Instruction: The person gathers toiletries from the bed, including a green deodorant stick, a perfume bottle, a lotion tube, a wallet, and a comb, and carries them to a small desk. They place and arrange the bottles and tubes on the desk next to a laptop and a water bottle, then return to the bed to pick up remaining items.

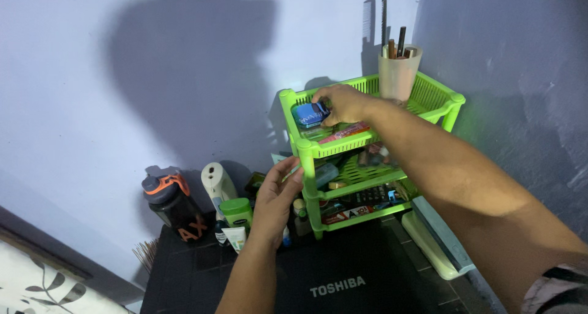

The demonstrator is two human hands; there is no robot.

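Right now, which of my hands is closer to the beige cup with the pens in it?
Right. The right hand is on the green rack's top shelf, gripping a blue tin, just left of the beige cup. The left hand is lower, by the rack's front-left post.

Right hand (344,104) grips blue tin (309,114) on green rack (304,147).

A dark sports bottle (173,205) with an orange strap stands at the back left corner of the black table (202,277), a white dispenser (218,184) just beside it. A closed laptop (355,277) lies toward the front edge.
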